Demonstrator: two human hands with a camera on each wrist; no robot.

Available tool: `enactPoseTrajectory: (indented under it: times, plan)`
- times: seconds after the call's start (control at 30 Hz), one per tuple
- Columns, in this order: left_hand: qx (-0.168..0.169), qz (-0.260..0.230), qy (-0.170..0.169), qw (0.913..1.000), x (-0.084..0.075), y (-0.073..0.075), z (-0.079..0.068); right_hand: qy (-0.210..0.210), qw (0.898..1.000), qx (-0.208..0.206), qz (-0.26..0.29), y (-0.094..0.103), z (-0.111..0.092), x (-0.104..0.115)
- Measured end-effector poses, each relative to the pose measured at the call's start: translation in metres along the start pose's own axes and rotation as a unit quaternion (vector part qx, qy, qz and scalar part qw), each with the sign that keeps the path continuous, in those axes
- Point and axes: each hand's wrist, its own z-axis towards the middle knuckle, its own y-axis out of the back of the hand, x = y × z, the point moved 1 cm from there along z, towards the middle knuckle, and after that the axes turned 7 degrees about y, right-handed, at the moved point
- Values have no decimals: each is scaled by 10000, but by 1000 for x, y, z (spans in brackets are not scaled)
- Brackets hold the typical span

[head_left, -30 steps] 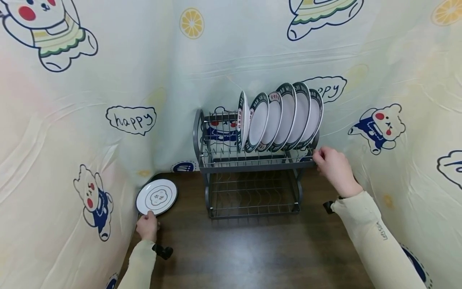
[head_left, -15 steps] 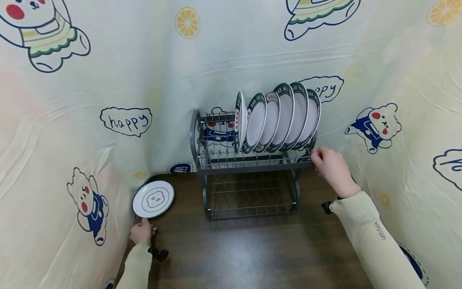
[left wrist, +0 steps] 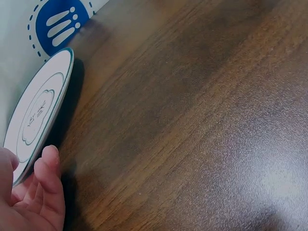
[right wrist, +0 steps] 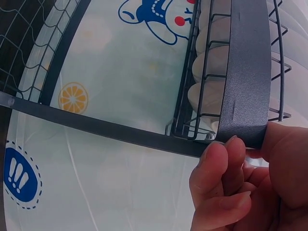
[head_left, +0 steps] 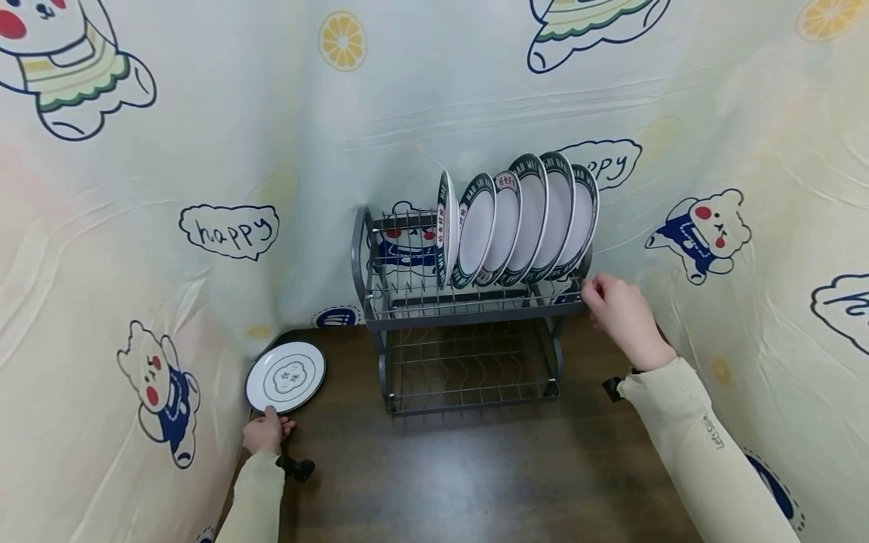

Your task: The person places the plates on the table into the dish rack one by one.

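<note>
At the table's left side lies a white plate (head_left: 286, 377) with a dark rim and a cloud-shaped mark in its middle. My left hand (head_left: 263, 434) pinches its near edge; in the left wrist view the thumb is over the rim of the plate (left wrist: 36, 113) and the fingers curl below it. A dark grey two-tier dish rack (head_left: 475, 318) stands by the back wall. With thumb and fingertips, my right hand (head_left: 624, 317) grips its front right corner, seen closely on the rack frame (right wrist: 248, 82) in the right wrist view.
Several dark-rimmed plates (head_left: 523, 219) stand on edge in the rack's upper tier, towards the right. Bare wires show at that tier's left, and the lower tier (head_left: 468, 366) holds nothing. Patterned cloth (head_left: 407, 98) encloses the brown wooden table (head_left: 434, 467).
My left thumb has drawn back from the plate's face to its near edge, and the hand sits slightly lower. The head view has shifted a little. My right hand stays on the rack corner.
</note>
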Motion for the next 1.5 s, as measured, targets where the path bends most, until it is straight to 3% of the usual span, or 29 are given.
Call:
enactPoseTrajectory:
  times: [0.6, 0.83, 1.5]
  plan:
    - [225, -791, 74, 9966, -7, 3, -6, 26, 9999, 27, 139, 0, 0, 2]
    - [387, -793, -117, 9960, -4, 4, -1, 45, 9999, 2, 115, 1, 2, 2]
    - [170, -793, -446, 9957, 13, 13, -1, 45, 9999, -30, 129, -4, -1, -3]
